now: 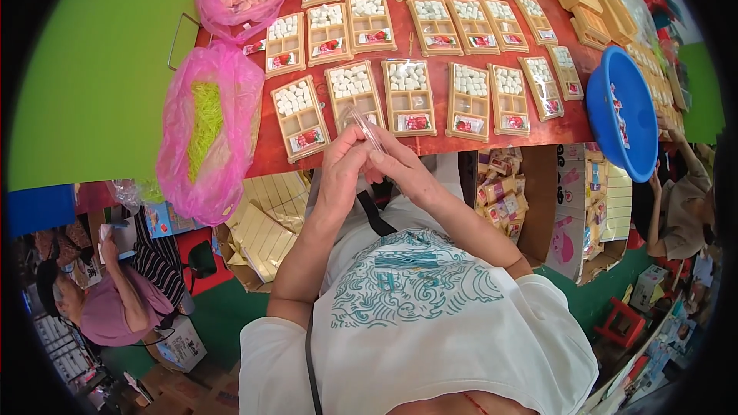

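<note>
Head view: left hand [342, 165] and right hand [407, 173] grasp clear plastic [362, 127] with fingers [383, 160]; packets [415, 122] in trays [398, 100] bear red strawberry pictures.

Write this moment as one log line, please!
left hand, right hand: holding thin clear plastic piece; ahead: rectangular tan trays with white chunks; right: round blue plastic basin

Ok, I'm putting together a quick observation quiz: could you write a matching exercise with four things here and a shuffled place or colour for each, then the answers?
Things
1. Basin
2. Shreds
3. Clear plastic piece
4. White pieces

Places or colours
A. In the compartments of trays
B. Blue, at the right of the picture
C. In the hands
D. Inside an open pink bag at the left

Pairs: 1-B, 2-D, 3-C, 4-A
</note>
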A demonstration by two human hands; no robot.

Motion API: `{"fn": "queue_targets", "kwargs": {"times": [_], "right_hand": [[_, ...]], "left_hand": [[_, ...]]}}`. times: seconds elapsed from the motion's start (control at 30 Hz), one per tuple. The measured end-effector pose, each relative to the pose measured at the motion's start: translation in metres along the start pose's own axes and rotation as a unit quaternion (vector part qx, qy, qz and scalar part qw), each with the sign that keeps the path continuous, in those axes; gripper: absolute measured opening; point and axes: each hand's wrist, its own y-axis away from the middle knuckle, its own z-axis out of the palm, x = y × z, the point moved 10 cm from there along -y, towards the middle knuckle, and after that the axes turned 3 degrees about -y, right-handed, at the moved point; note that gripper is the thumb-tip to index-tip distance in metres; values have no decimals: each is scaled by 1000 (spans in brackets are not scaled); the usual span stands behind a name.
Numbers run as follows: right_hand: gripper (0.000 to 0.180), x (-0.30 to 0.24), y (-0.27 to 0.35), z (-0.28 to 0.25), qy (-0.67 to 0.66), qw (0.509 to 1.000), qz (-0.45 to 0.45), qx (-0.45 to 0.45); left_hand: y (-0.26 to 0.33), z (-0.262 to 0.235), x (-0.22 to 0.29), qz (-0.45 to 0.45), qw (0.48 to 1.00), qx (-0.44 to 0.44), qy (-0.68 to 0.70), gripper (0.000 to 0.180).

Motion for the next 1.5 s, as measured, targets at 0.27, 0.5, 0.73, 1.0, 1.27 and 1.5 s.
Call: {"fn": "queue_targets", "kwargs": {"times": [0.27, 0.5, 0.73, 1.0, 1.27, 1.5], "right_hand": [[63, -4, 1, -2, -74, 997, -16, 5], [63, -25, 2, -13, -162, 985, -48, 37], [62, -39, -3, -32, 26, 989, -112, 95], [60, -65, -7, -96, -93, 969, -146, 178], [61, -72, -4, -104, -121, 969, -134, 167], [64, -66, -8, -115, -112, 974, -110, 165]], "left_hand": [[5, 1, 19, 24, 999, 10, -47, 14], [4, 9, 23, 28, 1000, -6, 1, 13], [-19, 26, 35, 57, 997, -7, -42, 13], [-61, -29, 67, 70, 995, 58, 51, 14], [-132, -118, 110, 73, 995, 13, 68, 12], [-174, -158, 96, -24, 992, -8, 120, 15]]}}
